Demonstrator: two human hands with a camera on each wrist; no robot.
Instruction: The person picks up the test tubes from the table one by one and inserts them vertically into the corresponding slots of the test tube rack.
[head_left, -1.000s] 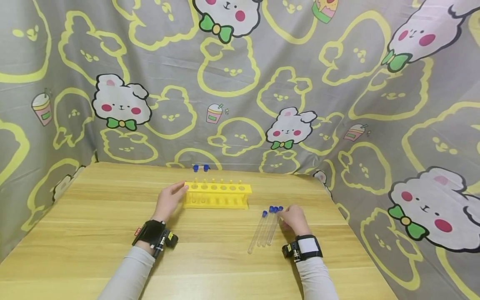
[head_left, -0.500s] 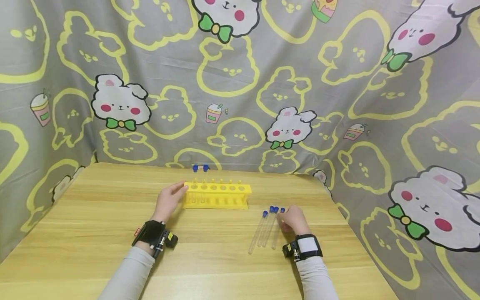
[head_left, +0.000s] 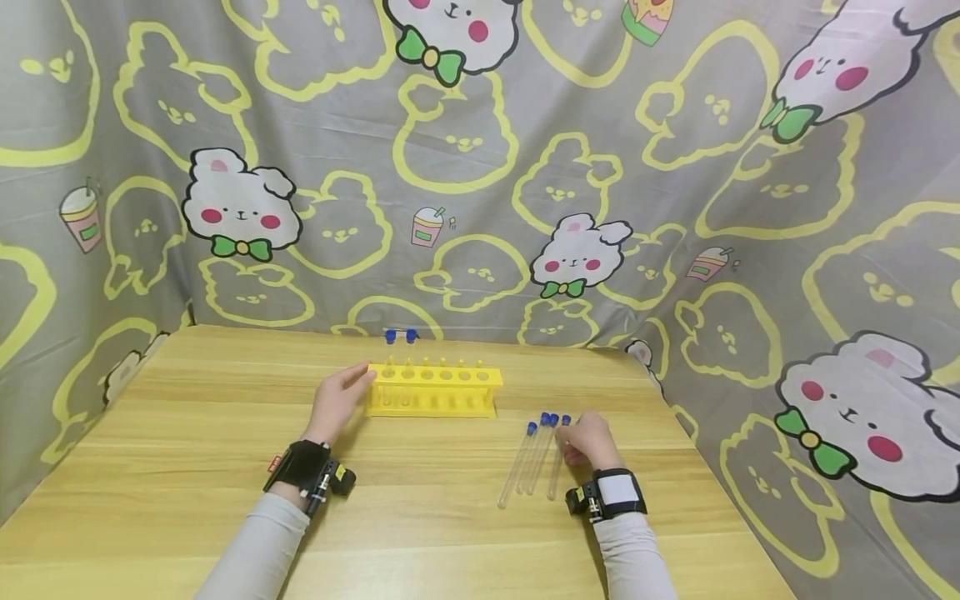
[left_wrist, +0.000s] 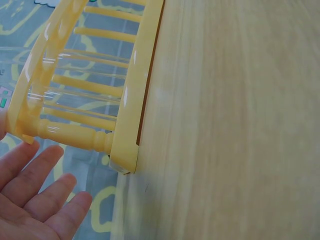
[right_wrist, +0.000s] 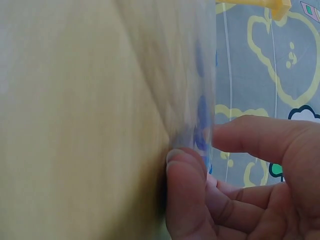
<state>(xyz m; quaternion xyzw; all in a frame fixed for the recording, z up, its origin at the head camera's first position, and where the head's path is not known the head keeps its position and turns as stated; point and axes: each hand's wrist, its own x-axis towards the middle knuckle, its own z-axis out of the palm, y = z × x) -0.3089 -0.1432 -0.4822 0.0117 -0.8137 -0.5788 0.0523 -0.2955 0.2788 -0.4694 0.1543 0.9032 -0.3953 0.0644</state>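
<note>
The right hand (head_left: 590,437) works at the right of the table (head_left: 427,533), thumb and fingertips clamped on the held tube (head_left: 555,477) just below its blue cap (head_left: 566,420). This tube is the rightmost of 4 side by side. Its long axis runs away from the person: capped end far and slightly right, round end near and slightly left. Whether it lies flat or is partly raised cannot be told. The 3 loose tubes (head_left: 514,471) lie on the table just left of it, also with caps far, slanting a little more; the 2 nearer the held tube lie close together.

The rack (head_left: 435,379) stands upright farther back and left, its long axis running left to right. The left hand (head_left: 337,408) pinches its left end, thumb over the top board and forefinger tip beneath; the other 3 fingers extend, spread apart. The 2 standing tubes (head_left: 406,395) are upright in the leftmost holes, caps up.

In the left wrist view the thumb is nearly all cut off, as are the standing tubes' tops and the rack's far end. In the right wrist view the tubes blur together, their caps a blue smear, and only a bit of the rack shows at the top edge.
</note>
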